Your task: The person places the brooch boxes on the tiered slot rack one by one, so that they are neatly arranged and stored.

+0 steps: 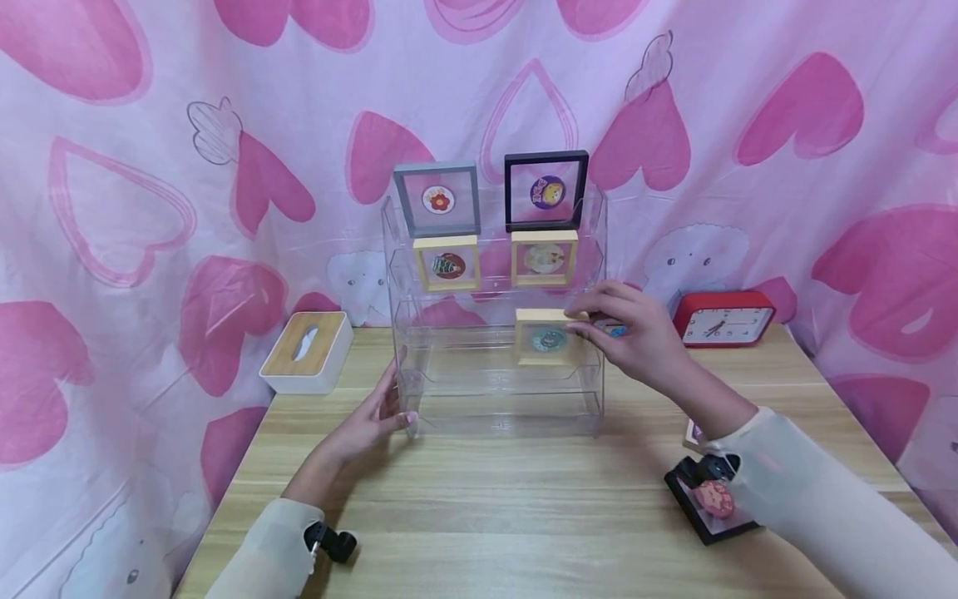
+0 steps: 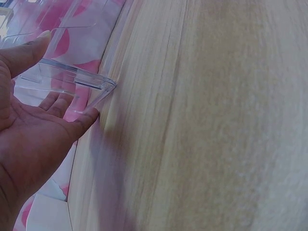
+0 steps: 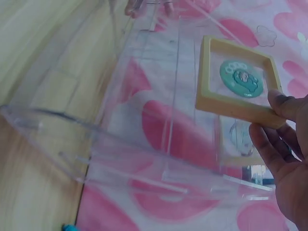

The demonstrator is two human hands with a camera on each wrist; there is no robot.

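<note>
While the clear stand (image 1: pixel 494 406) is gripped at its nine o'clock side by the left hand (image 1: pixel 374 420), thumb and fingers set apart about the edge, one cream frame (image 1: pixel 542 315) is pinched between the thumb and fingers of the right hand (image 1: pixel 636 329), at three o'clock from the stand's centre. Enclosed: one round green badge (image 3: pixel 241 78), cartoon figure; brand cannot be read. At one o'clock, one purple badge (image 1: pixel 548 192), lettering too small to be read. Farther out at three o'clock, one red clock (image 1: pixel 724 319), dial numbered.
</note>
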